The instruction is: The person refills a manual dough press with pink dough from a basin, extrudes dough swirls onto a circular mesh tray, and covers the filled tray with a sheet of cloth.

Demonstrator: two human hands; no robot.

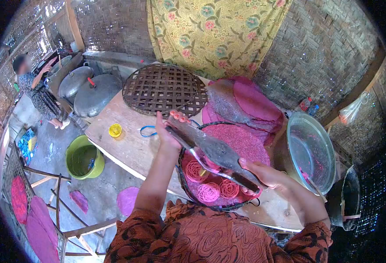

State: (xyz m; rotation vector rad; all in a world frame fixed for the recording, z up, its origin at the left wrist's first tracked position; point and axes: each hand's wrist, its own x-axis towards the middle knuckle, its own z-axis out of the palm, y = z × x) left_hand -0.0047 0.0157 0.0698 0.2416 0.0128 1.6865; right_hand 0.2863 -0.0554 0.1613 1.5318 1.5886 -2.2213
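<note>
A long, dark tool with a metal edge (215, 153) is held slantwise in front of the body, above a round tray (180, 175). My left hand (171, 130) grips its upper left end, fingers curled over the top. At its lower right end, my right hand (263, 175) is closed round it. Under the tool, pink coiled rings (208, 192) lie on the pink mesh-like lining of the tray. The tool hides part of the tray and of the coils.
Beyond the tray are a woven lattice disc (164, 89) and stacked pink sheets (254, 103). A big clear basin (311, 149) stands right; a yellow cup (115, 130), green bucket (85, 158) and large metal lids (97, 95) are left. Another person (37, 92) stands far left.
</note>
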